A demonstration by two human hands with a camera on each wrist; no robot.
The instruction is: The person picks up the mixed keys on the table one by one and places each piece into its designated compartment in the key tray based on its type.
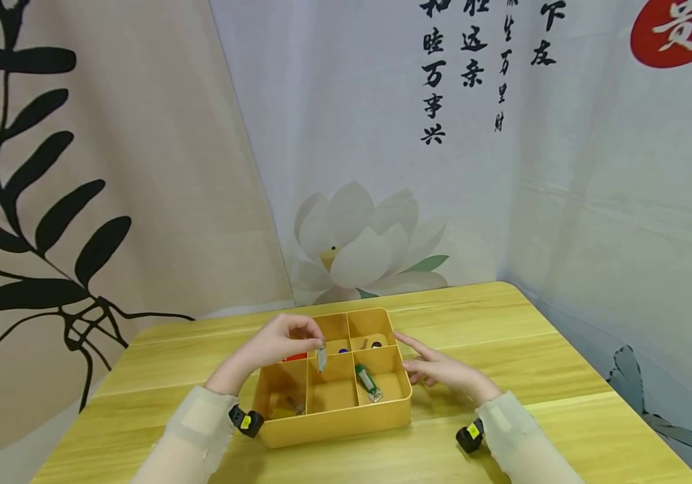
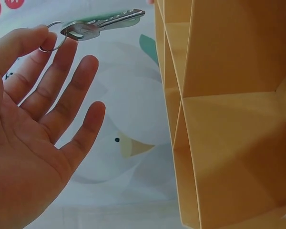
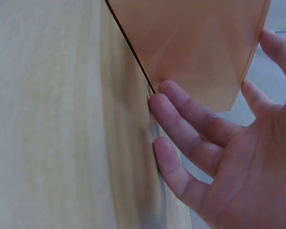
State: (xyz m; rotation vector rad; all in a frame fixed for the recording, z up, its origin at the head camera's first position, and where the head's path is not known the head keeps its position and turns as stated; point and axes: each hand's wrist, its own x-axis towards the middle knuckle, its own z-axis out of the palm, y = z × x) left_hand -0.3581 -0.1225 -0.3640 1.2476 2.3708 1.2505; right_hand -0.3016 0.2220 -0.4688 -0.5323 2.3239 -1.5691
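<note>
Between thumb and forefinger, my left hand (image 1: 288, 339) pinches the ring of a silver key (image 2: 102, 25). The other fingers of that hand are spread in the left wrist view. In the head view the key (image 1: 322, 357) hangs above the middle of a yellow divided box (image 1: 334, 429). A pale green piece shows behind the key in the left wrist view. At the box's right side, my right hand (image 1: 443, 368) touches the wall with its fingertips. Its fingers (image 3: 200, 125) are slightly bent and grip nothing.
In the front right compartment lies a green object with a clear end (image 1: 368, 382). A small brownish item (image 1: 295, 405) is at front left. The back compartments hold a red object (image 1: 295, 357), a blue piece (image 1: 343, 350) and a dark round piece (image 1: 376, 345).
</note>
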